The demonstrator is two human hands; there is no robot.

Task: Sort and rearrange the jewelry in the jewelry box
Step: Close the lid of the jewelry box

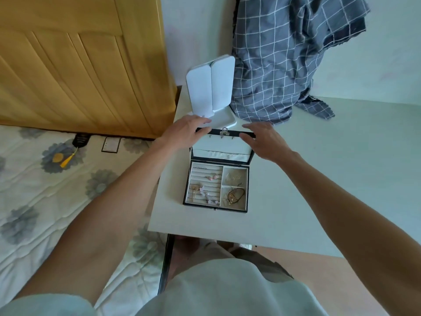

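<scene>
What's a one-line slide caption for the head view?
Both hands, left hand and right hand, at the raised lid of an open jewelry box on a white table.
</scene>
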